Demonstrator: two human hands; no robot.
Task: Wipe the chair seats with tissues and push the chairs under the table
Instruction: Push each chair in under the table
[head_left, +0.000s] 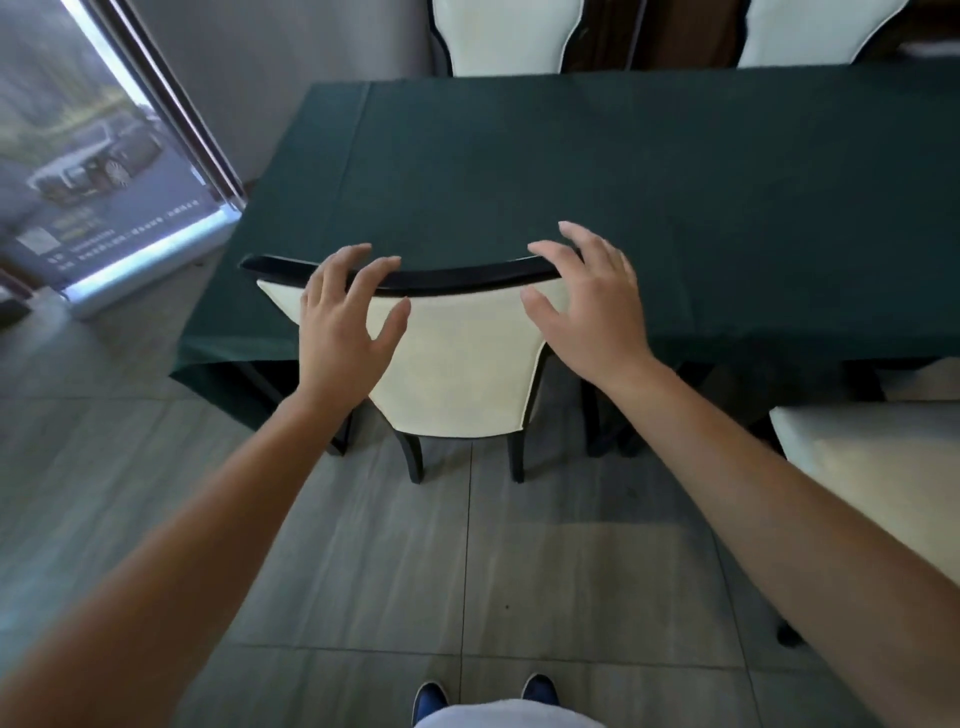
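Note:
A cream-backed chair (457, 364) with a black top rail stands tucked against the table (571, 171), which wears a dark green cloth; its seat is hidden under the cloth. My left hand (345, 322) hovers at the left part of the top rail, fingers spread, holding nothing. My right hand (587, 301) is at the rail's right end, fingers apart too; whether either hand touches the rail is unclear. No tissue is visible. A second cream chair seat (872, 467) juts out at the right, away from the table.
Two more cream chair backs (506, 36) (810, 31) stand at the table's far side. A roll-up banner stand (104, 208) leans at the left near the table's corner. Grey tiled floor (389, 561) lies between my blue shoes (431, 699) and the chair.

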